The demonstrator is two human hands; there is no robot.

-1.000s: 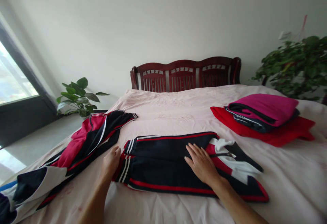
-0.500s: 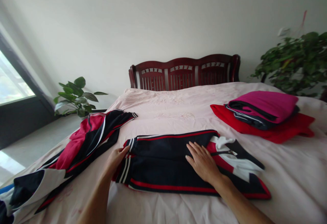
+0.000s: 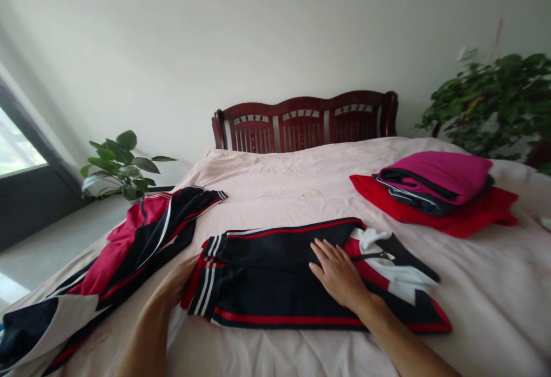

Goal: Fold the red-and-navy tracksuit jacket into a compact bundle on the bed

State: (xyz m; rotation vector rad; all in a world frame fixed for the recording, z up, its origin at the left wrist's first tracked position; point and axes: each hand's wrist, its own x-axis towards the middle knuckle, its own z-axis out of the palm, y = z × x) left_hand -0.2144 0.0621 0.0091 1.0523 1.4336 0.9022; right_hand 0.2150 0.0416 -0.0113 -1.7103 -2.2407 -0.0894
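A navy jacket [image 3: 267, 294] with red trim and a white-striped ribbed band lies folded lengthwise on the bed. My right hand [image 3: 338, 271] rests flat on its middle, fingers spread, close to the white and red panels and a zip. At the ribbed end, my left hand [image 3: 178, 279] has its fingers closed at the red edge; the fingertips are partly hidden by the cloth. To the left, a second jacket in red, navy and white [image 3: 129, 251] is spread loosely along the bed's side.
A pile of folded clothes, magenta [image 3: 443, 173] above dark and red [image 3: 469, 216], sits on the right of the pink bedsheet [image 3: 275, 187]. Behind stands a dark wooden headboard [image 3: 303, 121]. Leafy plants flank the bed, one left [image 3: 123, 164], one right [image 3: 491, 104].
My left hand has shifted left and slightly down, and more of the jacket's red edge shows beside the striped band. My right hand stays on the jacket. The view has swung slightly.
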